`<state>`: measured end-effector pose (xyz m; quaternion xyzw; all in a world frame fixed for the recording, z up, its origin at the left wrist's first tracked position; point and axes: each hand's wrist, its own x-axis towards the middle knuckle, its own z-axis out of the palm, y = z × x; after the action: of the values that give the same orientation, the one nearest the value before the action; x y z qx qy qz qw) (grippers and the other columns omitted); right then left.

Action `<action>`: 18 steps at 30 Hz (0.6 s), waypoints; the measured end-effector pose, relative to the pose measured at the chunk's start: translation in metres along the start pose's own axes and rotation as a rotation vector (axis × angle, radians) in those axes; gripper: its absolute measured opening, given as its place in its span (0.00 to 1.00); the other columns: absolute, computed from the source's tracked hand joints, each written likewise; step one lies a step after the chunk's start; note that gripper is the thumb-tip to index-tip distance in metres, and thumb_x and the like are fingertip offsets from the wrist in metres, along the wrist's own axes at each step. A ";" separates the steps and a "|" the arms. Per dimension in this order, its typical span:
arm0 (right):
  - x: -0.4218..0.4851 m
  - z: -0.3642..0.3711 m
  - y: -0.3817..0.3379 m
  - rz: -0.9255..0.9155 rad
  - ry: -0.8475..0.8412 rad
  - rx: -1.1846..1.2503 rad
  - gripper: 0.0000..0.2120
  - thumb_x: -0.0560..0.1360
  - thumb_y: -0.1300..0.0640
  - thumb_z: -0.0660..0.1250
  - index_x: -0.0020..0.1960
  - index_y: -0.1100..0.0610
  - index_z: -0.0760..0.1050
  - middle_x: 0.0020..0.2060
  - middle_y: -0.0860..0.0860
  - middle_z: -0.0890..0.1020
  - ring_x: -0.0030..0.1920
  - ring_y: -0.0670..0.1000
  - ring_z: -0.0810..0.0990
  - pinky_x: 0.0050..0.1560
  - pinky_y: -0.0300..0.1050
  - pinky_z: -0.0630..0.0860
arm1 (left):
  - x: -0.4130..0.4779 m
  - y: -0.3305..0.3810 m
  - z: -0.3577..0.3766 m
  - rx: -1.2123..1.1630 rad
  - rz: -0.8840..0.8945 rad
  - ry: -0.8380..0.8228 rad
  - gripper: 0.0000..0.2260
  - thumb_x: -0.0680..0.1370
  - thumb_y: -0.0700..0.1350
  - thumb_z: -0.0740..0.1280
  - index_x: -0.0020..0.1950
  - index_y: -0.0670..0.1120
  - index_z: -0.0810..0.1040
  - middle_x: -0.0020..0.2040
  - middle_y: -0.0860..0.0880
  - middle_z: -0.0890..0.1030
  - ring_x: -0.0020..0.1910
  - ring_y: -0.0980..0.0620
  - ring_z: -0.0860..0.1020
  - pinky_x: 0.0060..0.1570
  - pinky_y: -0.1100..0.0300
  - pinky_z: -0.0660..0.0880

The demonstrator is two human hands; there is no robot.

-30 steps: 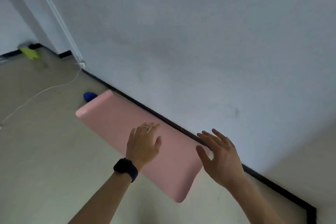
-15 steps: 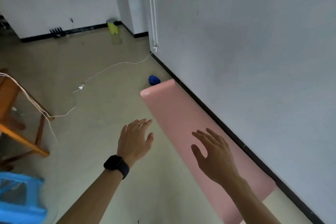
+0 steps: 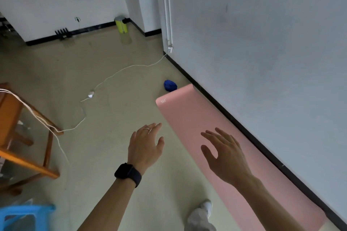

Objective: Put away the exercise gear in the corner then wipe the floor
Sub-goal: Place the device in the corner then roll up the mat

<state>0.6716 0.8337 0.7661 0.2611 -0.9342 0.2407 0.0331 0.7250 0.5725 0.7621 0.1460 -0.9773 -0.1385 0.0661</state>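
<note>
A pink exercise mat (image 3: pixel 189 116) lies flat on the floor along the wall's black skirting, running from near my foot toward a blue bundle (image 3: pixel 170 85) at its far end. My left hand (image 3: pixel 145 146), with a ring and a black watch, hovers open over bare floor just left of the mat. My right hand (image 3: pixel 224 154) is held open with spread fingers above the mat's middle. Neither hand holds anything.
A white cable (image 3: pixel 116 75) snakes across the floor from the wall pipes (image 3: pixel 167 9). A wooden table frame (image 3: pixel 28 137) and a blue plastic stool (image 3: pixel 20 215) stand at the left. A yellow bin (image 3: pixel 121 24) sits in the far corner.
The view has swung left from the wall to the room. Both hands have come off the mat, which now lies flat along the wall.
</note>
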 end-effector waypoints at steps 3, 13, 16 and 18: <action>0.062 0.014 0.020 0.013 -0.004 0.011 0.22 0.80 0.39 0.56 0.72 0.41 0.69 0.71 0.39 0.72 0.77 0.47 0.61 0.75 0.57 0.63 | 0.068 -0.005 0.008 0.012 0.001 0.000 0.25 0.78 0.55 0.57 0.74 0.53 0.69 0.72 0.51 0.73 0.73 0.50 0.68 0.70 0.47 0.65; 0.238 0.030 0.084 0.098 -0.068 0.034 0.22 0.80 0.39 0.55 0.73 0.42 0.69 0.71 0.40 0.72 0.77 0.48 0.61 0.74 0.58 0.63 | 0.264 0.002 0.027 -0.008 0.006 -0.051 0.23 0.79 0.50 0.62 0.74 0.51 0.70 0.71 0.51 0.74 0.71 0.49 0.70 0.69 0.49 0.67; 0.281 0.040 0.093 0.109 -0.111 0.026 0.24 0.80 0.38 0.52 0.74 0.41 0.67 0.72 0.39 0.71 0.78 0.47 0.60 0.76 0.57 0.61 | 0.310 -0.003 0.037 -0.016 -0.005 -0.074 0.22 0.79 0.49 0.63 0.74 0.50 0.70 0.71 0.51 0.74 0.71 0.49 0.70 0.69 0.50 0.67; 0.311 0.049 0.100 0.118 -0.130 0.025 0.24 0.80 0.38 0.52 0.74 0.42 0.67 0.72 0.40 0.70 0.78 0.47 0.59 0.76 0.58 0.60 | 0.343 -0.012 0.048 -0.017 -0.013 -0.096 0.23 0.79 0.49 0.63 0.74 0.50 0.70 0.71 0.51 0.74 0.70 0.48 0.70 0.69 0.51 0.66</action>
<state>0.3571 0.7386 0.7379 0.2209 -0.9452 0.2362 -0.0452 0.3943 0.4695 0.7437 0.1448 -0.9772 -0.1541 0.0195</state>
